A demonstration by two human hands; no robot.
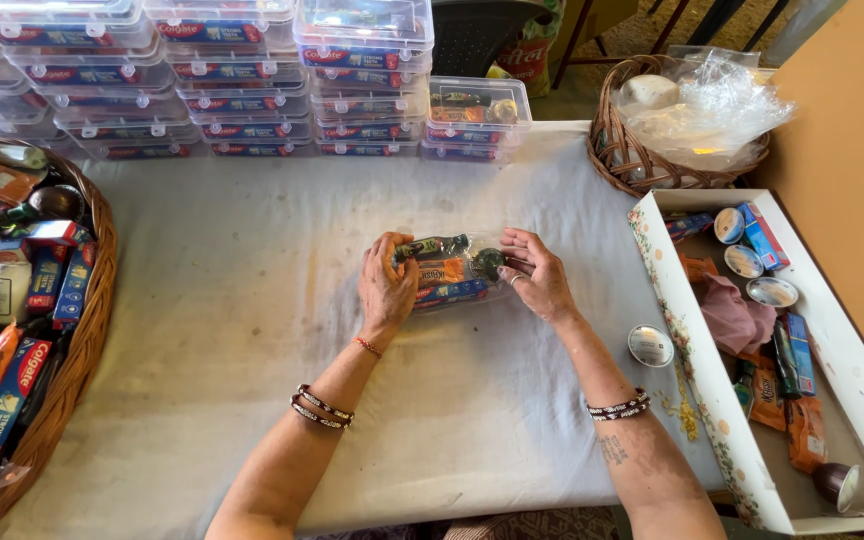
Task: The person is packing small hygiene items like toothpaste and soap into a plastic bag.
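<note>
Clear plastic box (452,272) of small toiletries lies mid-bench (252,330) with its long axis left-to-right, left hand (385,285) cupped on its left end, right hand (535,273) with fingers spread on its right end, both equally near.

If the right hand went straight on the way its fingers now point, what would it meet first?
The right hand points left, across the clear plastic box that both hands hold. It already touches that box; past it, the next thing in line is probably the left hand on the other end.
</note>
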